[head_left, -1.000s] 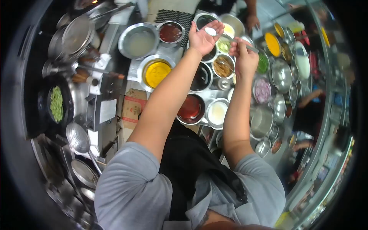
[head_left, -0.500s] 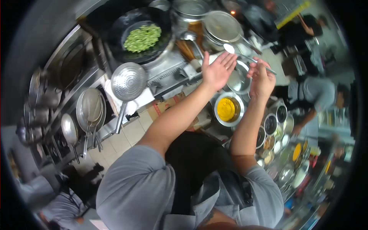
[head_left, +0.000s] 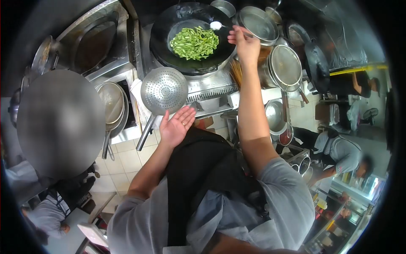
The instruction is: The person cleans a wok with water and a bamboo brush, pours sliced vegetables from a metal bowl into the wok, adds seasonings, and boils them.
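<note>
Your right hand (head_left: 244, 41) pinches a spoon (head_left: 225, 26) heaped with white powder (head_left: 215, 25) above the wok (head_left: 162, 42) of chopped green vegetables (head_left: 195, 43); a sudden tilt could drop one clump. Your empty left hand (head_left: 176, 128), palm up, could knock the nearby perforated skimmer (head_left: 164, 90).

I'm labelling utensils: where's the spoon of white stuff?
In the head view's upper middle, the spoon is in the right hand, its tip over the wok, upper right of the chopped greens.
</note>
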Demonstrator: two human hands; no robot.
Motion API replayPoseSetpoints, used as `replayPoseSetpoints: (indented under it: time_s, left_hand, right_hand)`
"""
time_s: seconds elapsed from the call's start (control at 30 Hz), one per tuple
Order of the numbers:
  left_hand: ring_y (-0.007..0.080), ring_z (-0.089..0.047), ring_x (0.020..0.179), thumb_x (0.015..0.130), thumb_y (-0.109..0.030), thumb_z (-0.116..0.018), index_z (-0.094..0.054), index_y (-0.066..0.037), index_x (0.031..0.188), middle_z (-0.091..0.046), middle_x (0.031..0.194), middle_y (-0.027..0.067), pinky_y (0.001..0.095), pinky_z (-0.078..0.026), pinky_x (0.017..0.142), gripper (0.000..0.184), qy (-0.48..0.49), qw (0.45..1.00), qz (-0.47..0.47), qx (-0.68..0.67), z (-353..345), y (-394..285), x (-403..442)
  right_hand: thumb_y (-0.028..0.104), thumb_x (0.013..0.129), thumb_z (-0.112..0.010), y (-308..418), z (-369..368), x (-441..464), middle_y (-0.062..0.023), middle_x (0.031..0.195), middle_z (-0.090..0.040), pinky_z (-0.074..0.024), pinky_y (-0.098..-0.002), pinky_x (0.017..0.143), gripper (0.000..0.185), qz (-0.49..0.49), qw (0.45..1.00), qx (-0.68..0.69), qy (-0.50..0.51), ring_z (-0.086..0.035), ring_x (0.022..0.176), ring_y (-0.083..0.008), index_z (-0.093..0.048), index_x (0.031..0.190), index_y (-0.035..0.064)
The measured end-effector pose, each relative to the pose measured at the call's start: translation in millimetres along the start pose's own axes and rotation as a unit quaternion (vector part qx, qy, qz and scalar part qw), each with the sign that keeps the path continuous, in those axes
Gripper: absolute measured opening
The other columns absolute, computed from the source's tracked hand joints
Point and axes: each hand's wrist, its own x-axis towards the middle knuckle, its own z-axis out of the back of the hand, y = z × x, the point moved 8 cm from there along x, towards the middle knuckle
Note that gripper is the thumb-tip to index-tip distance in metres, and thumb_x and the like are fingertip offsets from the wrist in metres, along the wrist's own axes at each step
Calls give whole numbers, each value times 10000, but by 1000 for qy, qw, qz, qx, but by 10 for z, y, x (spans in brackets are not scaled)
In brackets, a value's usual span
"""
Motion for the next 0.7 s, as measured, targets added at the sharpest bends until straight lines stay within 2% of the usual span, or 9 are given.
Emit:
replayPoseSetpoints:
  time_s: [0.13,0.27,0.43,0.5,0.53,0.57,0.6,0.67,0.7]
  left_hand:
    - [374,-421,1433,1040,-548,-407,-393,70,1488,-447,1517,276,474,-300,1223,763,-24,999,-28,7,122,-212,-21]
    - [371,-396,1454,1051,-517,-391,-391,66,1489,-443,1526,267,472,-278,1233,730,-22,999,-26,19,171,-285,-17]
    - [369,-425,1435,1066,-477,-375,-417,61,1467,-464,1510,266,465,-304,1218,673,-3,998,16,62,187,-199,36]
    - [369,-438,1424,1064,-476,-383,-411,63,1468,-468,1503,270,472,-325,1207,674,-7,996,27,86,188,-142,76]
    - [369,-452,1413,1063,-475,-390,-405,64,1469,-471,1496,273,479,-346,1195,675,-13,994,33,104,200,-100,82]
    - [363,-441,1424,1075,-449,-374,-423,56,1463,-480,1498,257,462,-324,1207,639,6,994,47,95,175,-52,101]
    - [363,-441,1424,1075,-449,-374,-423,56,1463,-480,1498,257,462,-324,1207,639,15,993,56,107,144,-21,123]
    - [360,-452,1416,1078,-441,-376,-426,53,1462,-489,1490,254,461,-332,1203,628,19,988,73,134,118,81,139]
    - [362,-471,1397,1078,-439,-383,-428,52,1461,-498,1481,254,462,-341,1198,624,16,987,80,141,116,149,141]
  right_hand:
    - [115,1004,-645,-208,-262,112,-122,922,-757,-593,-261,648,221,52,997,-57,1,-719,732,-138,-725,1121,-54]
    - [89,1003,-639,42,-358,22,-116,948,-762,-602,-264,693,233,143,989,-33,-27,-721,764,-130,-715,1171,-53]
    - [58,1006,-613,118,-380,-171,-120,1002,-764,-588,-274,783,224,168,982,18,-79,-719,883,-141,-718,1180,-35]
    - [149,952,-677,-346,-395,-160,-203,1051,-749,-581,-362,803,204,252,938,-233,-47,-752,920,-279,-762,1090,25]
    - [167,939,-680,-649,-381,-183,-230,1026,-726,-573,-377,801,195,15,945,-326,27,-730,932,-348,-770,1062,45]
    - [166,934,-685,-697,-323,-246,-229,979,-723,-570,-386,790,187,96,944,-314,-20,-723,900,-374,-773,1049,49]
    - [165,933,-685,-647,-233,-305,-216,940,-731,-573,-392,788,186,131,957,-253,-47,-727,884,-372,-774,1045,45]
    - [146,972,-665,-806,-79,-335,-142,916,-777,-583,-289,729,209,98,964,-244,-42,-766,807,-174,-759,1120,32]
    - [149,991,-649,-868,8,-372,-110,943,-781,-585,-274,717,221,42,963,-267,-16,-754,813,-145,-751,1133,15]
